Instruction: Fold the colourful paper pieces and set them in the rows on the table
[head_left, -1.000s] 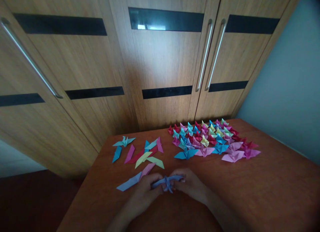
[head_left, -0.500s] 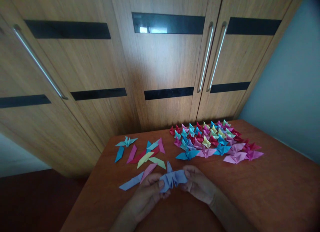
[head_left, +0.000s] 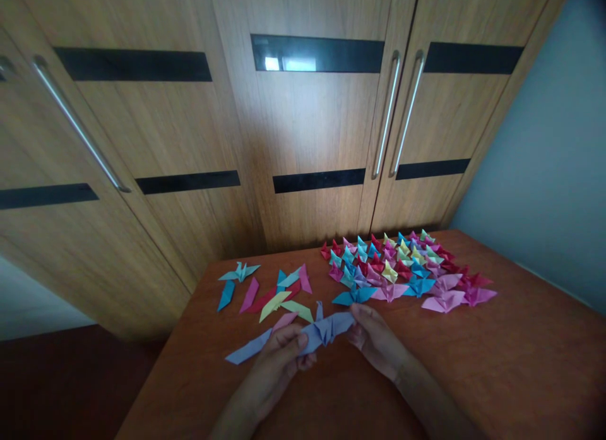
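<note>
You hold a lavender paper crane between both hands, low in the centre of the frame, just above the wooden table. Your left hand pinches one wing end between thumb and fingers; your right hand grips the other wing tip. Both hands are closed on the paper, neither one free. The wings are spread sideways and a small point stands up from the middle of the body, so the piece looks nearly or fully shaped. Whether a last crease remains, you cannot tell from this view.

Done so far, judging by how things lie: a large cluster of finished cranes in red, pink, teal, yellow and purple sits right of centre, packed in rough rows, with bigger blue and pink ones along its near edge. The nearest blue one lies just beyond your right fingertips.

Left to do, as a judgement: a loose group of flat folded strips in blue, pink, red and yellow-green lies centre-left, just beyond your left hand, half-made. One lavender strip lies just beside your left hand, partly behind its fingers. A single teal crane rests apart at the far left of that group.

Finished pieces far outnumber the flat ones, so most of the batch appears folded.

Behind the table stand wooden cabinet doors with long metal handles.
</note>
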`<action>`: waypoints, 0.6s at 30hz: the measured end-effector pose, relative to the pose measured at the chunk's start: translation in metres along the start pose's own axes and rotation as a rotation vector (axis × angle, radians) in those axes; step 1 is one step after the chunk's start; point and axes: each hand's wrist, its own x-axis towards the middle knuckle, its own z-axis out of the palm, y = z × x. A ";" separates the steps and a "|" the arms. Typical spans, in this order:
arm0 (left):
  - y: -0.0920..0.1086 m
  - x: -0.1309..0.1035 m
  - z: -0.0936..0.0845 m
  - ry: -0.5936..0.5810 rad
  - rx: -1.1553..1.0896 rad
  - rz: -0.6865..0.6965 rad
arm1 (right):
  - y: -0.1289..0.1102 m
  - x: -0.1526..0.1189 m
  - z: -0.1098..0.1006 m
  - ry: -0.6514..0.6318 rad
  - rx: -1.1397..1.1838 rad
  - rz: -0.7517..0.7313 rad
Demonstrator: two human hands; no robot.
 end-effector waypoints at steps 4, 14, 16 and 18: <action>0.001 0.006 -0.003 0.119 0.164 0.024 | -0.006 0.004 -0.004 0.147 -0.315 -0.210; 0.001 0.009 0.004 0.159 0.452 0.077 | 0.009 -0.019 0.022 0.127 -1.040 -0.532; -0.003 0.011 0.002 0.111 0.495 0.052 | 0.014 -0.022 0.026 0.127 -1.121 -0.542; -0.008 0.013 0.000 0.075 0.537 0.029 | 0.016 -0.024 0.026 0.152 -1.205 -0.554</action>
